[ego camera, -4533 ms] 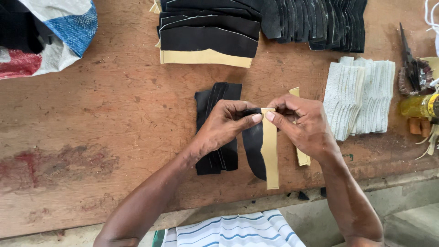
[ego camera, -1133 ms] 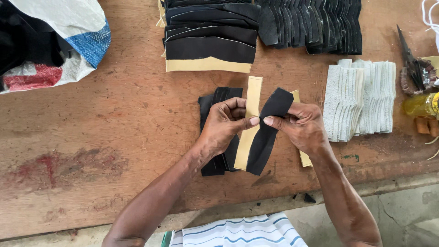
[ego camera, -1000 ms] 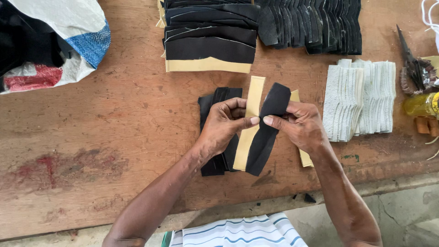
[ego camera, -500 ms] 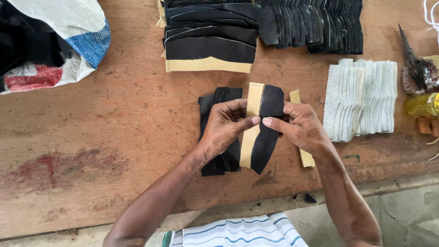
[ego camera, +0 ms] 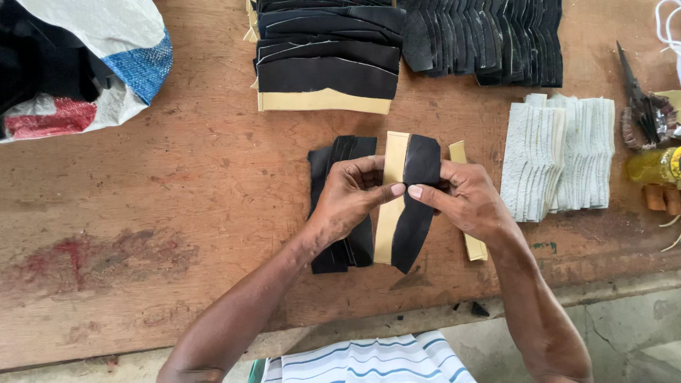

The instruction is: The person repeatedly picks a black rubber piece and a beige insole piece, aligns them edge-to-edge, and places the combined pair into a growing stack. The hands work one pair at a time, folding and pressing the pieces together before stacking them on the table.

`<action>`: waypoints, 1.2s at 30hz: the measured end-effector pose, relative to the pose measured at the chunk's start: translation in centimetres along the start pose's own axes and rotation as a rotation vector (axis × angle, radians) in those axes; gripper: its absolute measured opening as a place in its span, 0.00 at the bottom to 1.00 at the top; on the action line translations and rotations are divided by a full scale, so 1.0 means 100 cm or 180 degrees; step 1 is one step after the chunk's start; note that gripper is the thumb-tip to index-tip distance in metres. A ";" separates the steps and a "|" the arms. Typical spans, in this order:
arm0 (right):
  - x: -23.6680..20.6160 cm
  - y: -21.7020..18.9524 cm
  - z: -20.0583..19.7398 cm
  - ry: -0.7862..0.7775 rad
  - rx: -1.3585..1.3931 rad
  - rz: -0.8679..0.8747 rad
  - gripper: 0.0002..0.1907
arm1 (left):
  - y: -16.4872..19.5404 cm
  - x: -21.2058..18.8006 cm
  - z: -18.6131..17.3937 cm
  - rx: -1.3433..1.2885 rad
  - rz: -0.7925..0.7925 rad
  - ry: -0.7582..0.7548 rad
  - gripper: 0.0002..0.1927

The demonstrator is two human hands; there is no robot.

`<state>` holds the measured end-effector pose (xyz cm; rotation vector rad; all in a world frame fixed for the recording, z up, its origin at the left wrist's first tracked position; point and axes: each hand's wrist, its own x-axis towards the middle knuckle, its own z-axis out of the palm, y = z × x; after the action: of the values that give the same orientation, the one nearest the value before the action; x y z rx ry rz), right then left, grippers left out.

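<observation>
A: Where is there room to move a hand on this wooden table (ego camera: 142, 234)?

B: The whole left middle is bare wood, from the near edge up to the woven sack (ego camera: 85, 64) at the far left corner.

A: And to the right?

B: Crowded. A stack of white pieces (ego camera: 560, 152) sits just right of the right hand (ego camera: 464, 198), with scissors (ego camera: 638, 99) and a yellow bottle (ego camera: 652, 167) beyond it at the table's right edge.

A: Straight ahead?

B: A narrow bare strip, then piles of black pieces (ego camera: 326, 64) and a fanned black row (ego camera: 489, 39) block the far side. The left hand (ego camera: 347, 198) rests over a small black stack (ego camera: 340, 248).
</observation>
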<state>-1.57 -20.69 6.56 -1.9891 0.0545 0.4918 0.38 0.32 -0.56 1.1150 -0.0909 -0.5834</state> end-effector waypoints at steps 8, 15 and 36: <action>-0.006 -0.020 0.004 0.0176 -0.0617 0.0134 0.09 | 0.002 -0.001 -0.001 -0.0129 -0.0003 -0.0118 0.22; -0.009 -0.027 0.006 0.0223 -0.0660 -0.0149 0.10 | 0.000 0.000 -0.002 -0.0260 0.0067 -0.0184 0.19; 0.004 -0.005 -0.012 0.0169 0.0153 0.0011 0.16 | 0.002 0.000 0.001 -0.0224 0.0166 -0.0029 0.18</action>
<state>-0.74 -21.44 7.27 -1.9551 0.1019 0.4361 0.44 0.28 -0.33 1.0390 -0.1062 -0.5413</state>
